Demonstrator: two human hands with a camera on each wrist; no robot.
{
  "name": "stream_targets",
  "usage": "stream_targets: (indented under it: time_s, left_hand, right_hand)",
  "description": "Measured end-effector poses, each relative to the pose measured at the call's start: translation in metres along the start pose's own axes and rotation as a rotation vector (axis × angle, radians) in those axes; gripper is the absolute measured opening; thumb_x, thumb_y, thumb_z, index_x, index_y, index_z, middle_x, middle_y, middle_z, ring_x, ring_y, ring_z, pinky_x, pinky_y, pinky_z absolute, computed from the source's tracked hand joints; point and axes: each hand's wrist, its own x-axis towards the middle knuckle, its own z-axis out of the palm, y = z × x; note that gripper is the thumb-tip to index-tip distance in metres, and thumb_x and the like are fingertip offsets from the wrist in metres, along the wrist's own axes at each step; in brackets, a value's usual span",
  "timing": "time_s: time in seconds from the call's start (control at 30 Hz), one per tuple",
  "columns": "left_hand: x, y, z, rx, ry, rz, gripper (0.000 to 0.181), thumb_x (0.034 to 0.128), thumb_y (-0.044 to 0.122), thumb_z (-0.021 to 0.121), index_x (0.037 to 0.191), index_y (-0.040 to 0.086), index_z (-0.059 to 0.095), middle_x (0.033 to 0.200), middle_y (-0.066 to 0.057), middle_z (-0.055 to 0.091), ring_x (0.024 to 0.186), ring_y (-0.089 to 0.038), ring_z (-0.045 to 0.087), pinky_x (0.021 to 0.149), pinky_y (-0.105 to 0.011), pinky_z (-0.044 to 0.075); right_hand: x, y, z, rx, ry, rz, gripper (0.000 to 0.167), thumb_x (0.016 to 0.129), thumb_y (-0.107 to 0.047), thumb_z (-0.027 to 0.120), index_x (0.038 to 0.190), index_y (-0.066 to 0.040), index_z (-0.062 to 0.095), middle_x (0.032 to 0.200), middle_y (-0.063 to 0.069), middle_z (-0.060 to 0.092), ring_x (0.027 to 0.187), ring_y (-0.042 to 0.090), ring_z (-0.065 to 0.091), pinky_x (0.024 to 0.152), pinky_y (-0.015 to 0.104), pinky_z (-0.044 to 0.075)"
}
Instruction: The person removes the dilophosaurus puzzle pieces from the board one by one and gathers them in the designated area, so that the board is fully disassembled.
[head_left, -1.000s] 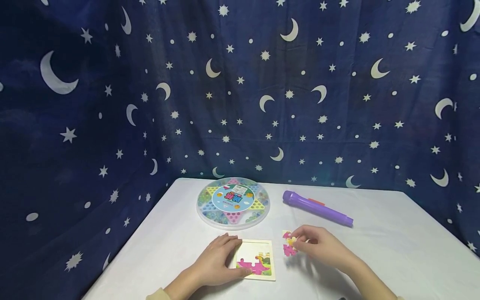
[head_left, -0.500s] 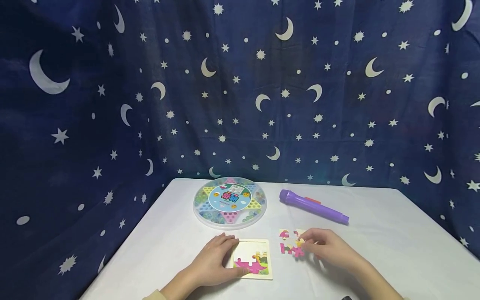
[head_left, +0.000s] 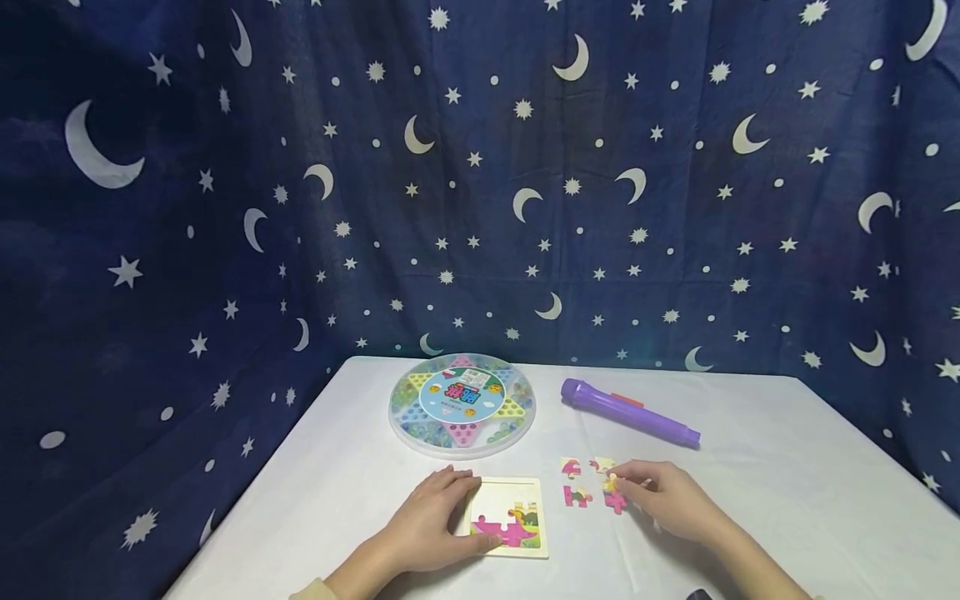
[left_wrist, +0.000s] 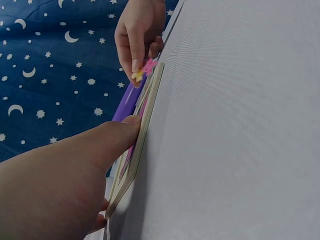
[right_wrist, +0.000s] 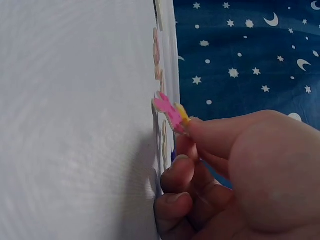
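Note:
My left hand [head_left: 431,522] holds the left side of a square wooden puzzle board [head_left: 543,533], thumb at its near edge and fingers at its far left corner. Inside the frame lie joined pieces forming part of a pink dinosaur [head_left: 513,533]; the upper left shows bare wood. Between thumb and fingertips, my right hand [head_left: 675,500] pinches a pink and yellow puzzle piece [right_wrist: 170,111], tilted, close over the table. Loose pieces lie to the left of that hand: a pink and cream one [head_left: 571,467], a pink and green one [head_left: 576,497] and a cream one [head_left: 601,464] partly by the fingertips.
A round, clear-lidded Chinese checkers set [head_left: 462,407] with marbles sits behind the board. To its right lies a purple toy microphone [head_left: 630,412]. A dark object [head_left: 699,594] shows at the front edge of view. Star-printed cloth [head_left: 480,208] hangs behind the white table [head_left: 750,467].
My right hand has moved right with the pinched piece, away from the other loose pieces, which now lie apart and more visible. My left hand stays on the board.

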Motion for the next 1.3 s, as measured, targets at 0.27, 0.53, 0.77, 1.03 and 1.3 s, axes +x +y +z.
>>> stream_targets:
  time_s: [0.27, 0.53, 0.77, 1.03, 1.3]
  left_hand:
    - [-0.0001, 0.0018, -0.0007, 0.001, -0.001, -0.005, 0.083, 0.0824, 0.067, 0.071, 0.141, 0.008, 0.06, 0.145, -0.01, 0.056, 0.143, -0.04, 0.04, 0.115, -0.061, 0.031]
    - [0.0001, 0.0016, -0.0014, 0.013, 0.008, 0.006, 0.083, 0.0827, 0.068, 0.071, 0.14, 0.008, 0.061, 0.143, -0.009, 0.058, 0.142, -0.038, 0.042, 0.116, -0.059, 0.031]
    - [0.0005, 0.0007, 0.0005, 0.006, 0.0, 0.002, 0.083, 0.0827, 0.067, 0.071, 0.141, 0.008, 0.06, 0.144, -0.009, 0.057, 0.143, -0.039, 0.041, 0.117, -0.06, 0.03]
    - [0.0, 0.0013, 0.0003, -0.007, -0.018, -0.013, 0.085, 0.0827, 0.068, 0.07, 0.142, 0.008, 0.059, 0.146, -0.009, 0.056, 0.144, -0.038, 0.04, 0.117, -0.06, 0.029]
    - [-0.0003, 0.0021, -0.0019, -0.006, -0.017, -0.006, 0.084, 0.0833, 0.067, 0.07, 0.142, 0.007, 0.059, 0.146, -0.011, 0.056, 0.143, -0.039, 0.04, 0.117, -0.06, 0.029]
  right_hand:
    - [0.0001, 0.0002, 0.0057, -0.102, 0.103, 0.003, 0.014, 0.092, -0.026, 0.078, 0.104, -0.019, 0.074, 0.086, -0.007, 0.068, 0.074, 0.014, 0.056, 0.06, 0.029, 0.049]
    - [-0.0006, -0.0007, 0.0072, -0.149, 0.154, -0.011, 0.012, 0.09, -0.031, 0.08, 0.094, -0.022, 0.073, 0.075, -0.01, 0.063, 0.072, 0.011, 0.053, 0.065, 0.031, 0.044]
    - [-0.0006, -0.0003, 0.0089, -0.151, 0.16, -0.011, 0.011, 0.089, -0.029, 0.081, 0.091, -0.022, 0.072, 0.069, -0.011, 0.061, 0.067, 0.01, 0.052, 0.063, 0.029, 0.042]
    - [-0.0011, 0.0007, 0.01, -0.174, 0.166, -0.015, 0.011, 0.089, -0.029, 0.081, 0.09, -0.022, 0.072, 0.069, -0.011, 0.061, 0.068, 0.011, 0.052, 0.064, 0.03, 0.043]
    - [0.0001, 0.0007, 0.0085, -0.161, 0.201, -0.038, 0.009, 0.092, -0.028, 0.078, 0.092, -0.022, 0.072, 0.075, -0.01, 0.061, 0.068, 0.009, 0.054, 0.063, 0.028, 0.046]
